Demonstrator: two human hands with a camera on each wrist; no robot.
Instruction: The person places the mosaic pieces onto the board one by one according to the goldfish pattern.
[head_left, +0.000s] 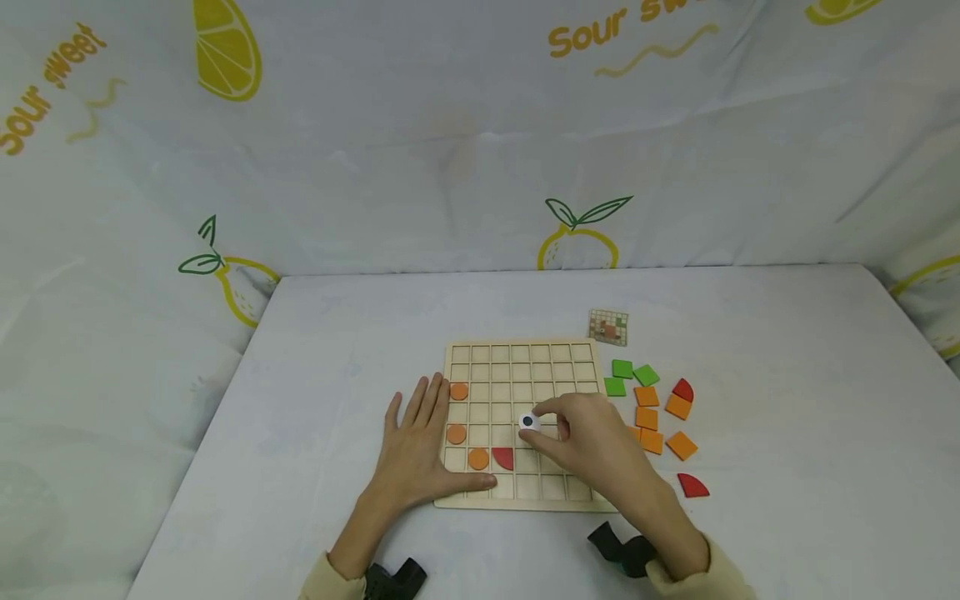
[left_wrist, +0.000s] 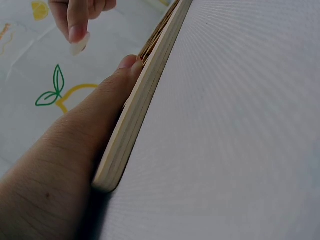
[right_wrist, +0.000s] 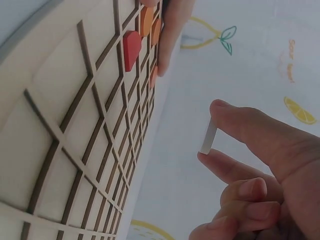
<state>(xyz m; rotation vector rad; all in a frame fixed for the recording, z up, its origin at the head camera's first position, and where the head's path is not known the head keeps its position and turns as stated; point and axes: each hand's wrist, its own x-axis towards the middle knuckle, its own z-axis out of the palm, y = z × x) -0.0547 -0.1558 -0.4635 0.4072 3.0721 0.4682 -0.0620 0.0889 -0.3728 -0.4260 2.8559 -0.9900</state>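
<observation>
Now — right hand (head_left: 588,429) pinches white disc (head_left: 528,422) above board (head_left: 521,358).

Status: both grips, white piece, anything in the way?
Right-hand grip: pinching white piece above board. Left-hand grip: at board's left edge, thumb on board. Nothing seen between white piece and board; right-hand side partly hidden.

Site: a curtained-off tabletop recording station. Evidence: white tabletop (head_left: 787,400) enclosed at back and both sides by lemon-print drapes (head_left: 420,167) lettered "Sour sweet"; black wrist-worn devices (head_left: 637,556) beside both sleeves (head_left: 701,575). View beyond hidden; building type undetermined
</observation>
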